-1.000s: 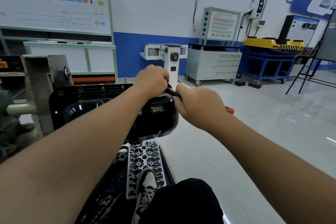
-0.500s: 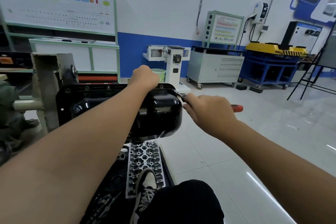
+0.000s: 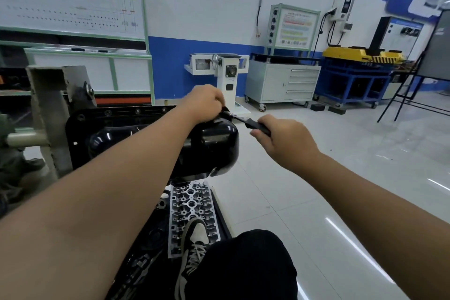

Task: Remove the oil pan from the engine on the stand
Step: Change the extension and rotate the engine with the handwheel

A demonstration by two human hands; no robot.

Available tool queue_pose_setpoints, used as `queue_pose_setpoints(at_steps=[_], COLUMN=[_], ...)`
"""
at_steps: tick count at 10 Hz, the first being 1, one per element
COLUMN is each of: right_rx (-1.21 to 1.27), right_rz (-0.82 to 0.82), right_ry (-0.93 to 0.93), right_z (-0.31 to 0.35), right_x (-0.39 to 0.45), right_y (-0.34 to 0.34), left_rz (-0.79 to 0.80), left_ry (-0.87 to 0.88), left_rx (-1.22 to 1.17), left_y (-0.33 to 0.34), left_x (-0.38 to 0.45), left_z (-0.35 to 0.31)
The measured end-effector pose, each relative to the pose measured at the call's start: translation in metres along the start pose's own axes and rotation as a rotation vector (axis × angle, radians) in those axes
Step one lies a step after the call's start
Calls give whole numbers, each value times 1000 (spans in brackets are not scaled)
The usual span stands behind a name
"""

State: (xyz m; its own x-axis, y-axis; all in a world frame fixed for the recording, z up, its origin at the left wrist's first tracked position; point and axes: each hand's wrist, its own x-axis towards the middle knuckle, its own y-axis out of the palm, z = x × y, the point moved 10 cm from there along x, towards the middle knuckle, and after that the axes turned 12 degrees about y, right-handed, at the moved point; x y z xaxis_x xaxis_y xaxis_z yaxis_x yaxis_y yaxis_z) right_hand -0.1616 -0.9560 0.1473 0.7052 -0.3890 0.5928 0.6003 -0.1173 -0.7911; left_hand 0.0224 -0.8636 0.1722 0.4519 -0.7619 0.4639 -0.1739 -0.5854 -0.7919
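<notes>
A glossy black oil pan (image 3: 214, 146) sits bolted on the engine, which is held by a beige stand (image 3: 46, 109) on the left. Bolts line the pan's far flange (image 3: 121, 112). My left hand (image 3: 204, 102) is curled over the pan's far right corner, at the head of a ratchet wrench (image 3: 239, 119); what its fingers hold is hidden. My right hand (image 3: 282, 141) grips the wrench's black handle, to the right of the pan. The wrench shaft runs from the pan's corner toward my right hand.
A cylinder head (image 3: 192, 207) lies on the stand's base below the pan, beside my shoe (image 3: 194, 246) and knee. A white stand (image 3: 226, 78), a grey drawer cabinet (image 3: 282, 83) and a blue bench (image 3: 353, 83) line the far wall. Tiled floor lies to the right.
My right hand has swung the wrench handle outward to the right and slightly toward me, away from my left hand. My left hand stays at the pan's corner.
</notes>
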Motion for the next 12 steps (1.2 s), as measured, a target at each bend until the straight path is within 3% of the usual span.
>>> queue_pose_setpoints(at_steps=[1,2,3,4,5,7,9,11,12], right_rx=[283,1377,1122,50,-67,205,414,423,531], right_rz=[-40,126,133,-122,-254,-249,-370,-337,-264], right_ry=[275,1248,1097,102,-283,28,92,107,284], right_z=[-16,-54,-57,-6,33,9,2,6,-6], right_x=[0,-37,-35,-16,-34,-16,-19,-18,-16], right_y=[0,66,53,-7,-13,-12,-18,-15,-5], left_rz=[-165,-219,-204,-194,-177,-175,-190,-178,-184], left_ry=[-182,-267,-272,-266,-247,-239,-252,-254,-260], left_rx=[53,40,46,54,60,43,29,33,29], left_y=[-21,-27,-25,-22,-20,-18,-19,-19,-19], left_x=[-6,-8,-6,-6,-5,-4,-5,-6,-5], left_z=[23,38,38,37,34,36,39,37,38])
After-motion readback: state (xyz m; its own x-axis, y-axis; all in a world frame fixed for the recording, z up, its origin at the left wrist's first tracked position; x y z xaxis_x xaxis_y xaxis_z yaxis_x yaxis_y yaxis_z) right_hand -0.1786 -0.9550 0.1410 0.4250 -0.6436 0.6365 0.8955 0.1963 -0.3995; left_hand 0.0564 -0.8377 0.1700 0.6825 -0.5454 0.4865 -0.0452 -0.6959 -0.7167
